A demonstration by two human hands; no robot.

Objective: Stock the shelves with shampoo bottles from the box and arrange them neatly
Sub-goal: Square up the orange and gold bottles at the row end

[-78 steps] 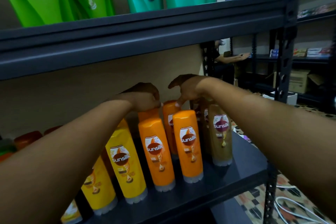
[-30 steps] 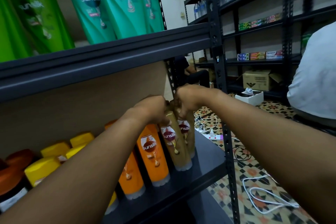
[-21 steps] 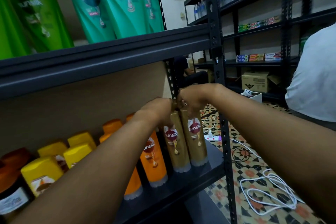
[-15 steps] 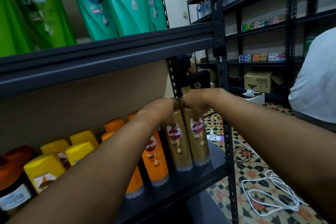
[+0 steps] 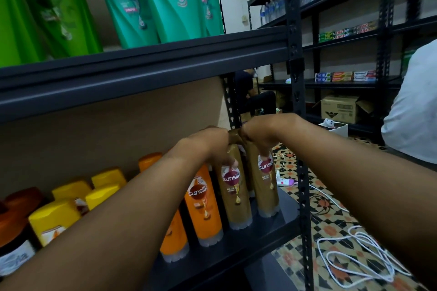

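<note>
My left hand grips the left brown bottle and my right hand grips the right brown bottle, both standing on the shelf; curled fingers hide the caps. Below them, labels read "sunsilk"; smaller print is illegible.

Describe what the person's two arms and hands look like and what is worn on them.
Both forearms are bare right up to the frame edges: no sleeve, glove, watch, bracelet or ring shows. The left hand and right hand are seen from the back, knuckles up, with short, unpainted nails where fingertips show. No markings are visible on either arm.
</note>
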